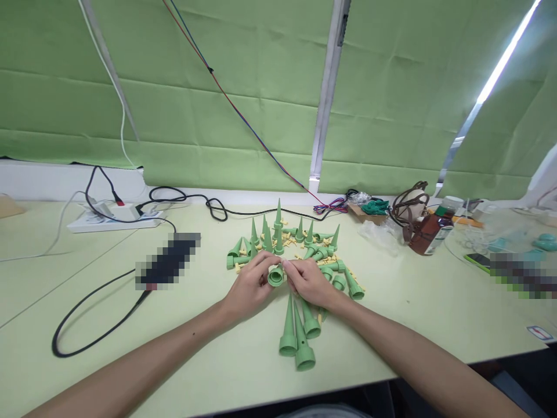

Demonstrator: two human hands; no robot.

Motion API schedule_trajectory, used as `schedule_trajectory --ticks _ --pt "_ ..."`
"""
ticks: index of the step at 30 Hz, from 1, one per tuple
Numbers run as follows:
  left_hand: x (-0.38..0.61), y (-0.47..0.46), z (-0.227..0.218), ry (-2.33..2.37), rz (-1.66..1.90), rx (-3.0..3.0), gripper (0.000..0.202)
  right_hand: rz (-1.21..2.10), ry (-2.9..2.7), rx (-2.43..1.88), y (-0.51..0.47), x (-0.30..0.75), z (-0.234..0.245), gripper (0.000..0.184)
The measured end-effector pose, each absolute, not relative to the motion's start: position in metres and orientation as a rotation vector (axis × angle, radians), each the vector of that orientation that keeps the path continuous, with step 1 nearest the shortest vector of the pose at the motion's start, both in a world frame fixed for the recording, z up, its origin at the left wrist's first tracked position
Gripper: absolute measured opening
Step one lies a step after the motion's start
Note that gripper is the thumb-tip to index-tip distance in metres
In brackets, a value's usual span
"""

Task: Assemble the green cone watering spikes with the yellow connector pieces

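Since the surface [426, 290] is bearing every item listed, its near edge is posing the broadest hazard: anything rolling that way could be dropping off.

Dark device [169, 261], one: lying at left, a black cable [55, 342] looping from it. The left forearm [152, 355] is passing just beside; a low sweep might be snagging the loop and dragging the device.

Hands, two: left hand [250, 284] curling round the held cone; right hand [311, 281] closing its thumb and finger at the rim. Whether the right is pinching a small piece there, one cannot tell.

Held cone [275, 276], green, one: sitting above the middle of the surface, open end facing the viewer, a ring showing inside. An off-centre push could be twisting it loose, the left grip being one-sided.

Standing cones [279, 216], several: clustering behind the hands, tips up; a forward reach could be toppling neighbours.

Lying cones [288, 342], several: three resting nearest the edge, others beside the right hand. A brushing wrist could be rolling them.

Yellow pieces [238, 268], many: scattering among the cones; being small, they are risking getting lost beneath.
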State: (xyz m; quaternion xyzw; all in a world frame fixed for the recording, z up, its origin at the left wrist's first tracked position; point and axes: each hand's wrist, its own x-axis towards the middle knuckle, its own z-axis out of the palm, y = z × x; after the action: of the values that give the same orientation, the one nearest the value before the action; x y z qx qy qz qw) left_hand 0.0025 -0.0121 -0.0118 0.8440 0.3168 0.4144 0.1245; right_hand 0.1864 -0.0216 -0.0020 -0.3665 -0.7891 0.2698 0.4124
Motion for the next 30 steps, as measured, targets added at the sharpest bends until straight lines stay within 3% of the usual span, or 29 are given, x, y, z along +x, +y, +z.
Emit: schedule_trajectory --ticks 12,18,25,30 --pt "0.0018 -0.0095 -0.0119 1.025 1.183 2.219 0.030 0.717 -1.947 -0.874 -0.0225 0.1870 -0.0023 0.050" --pt "0.0034 -0.0087 -0.0112 1.061 1.202 2.070 0.008 0.688 -1.928 -0.865 -0.0219 0.1868 -0.0015 0.049" --pt "0.0017 -0.0074 -0.0103 0.999 1.143 2.112 0.043 0.670 -1.932 -0.844 -0.0211 0.1875 -0.0024 0.048" --pt "0.0009 -0.0076 -0.0102 0.929 1.046 2.148 0.056 0.672 -1.927 -0.846 -0.0208 0.1876 -0.0026 0.049"
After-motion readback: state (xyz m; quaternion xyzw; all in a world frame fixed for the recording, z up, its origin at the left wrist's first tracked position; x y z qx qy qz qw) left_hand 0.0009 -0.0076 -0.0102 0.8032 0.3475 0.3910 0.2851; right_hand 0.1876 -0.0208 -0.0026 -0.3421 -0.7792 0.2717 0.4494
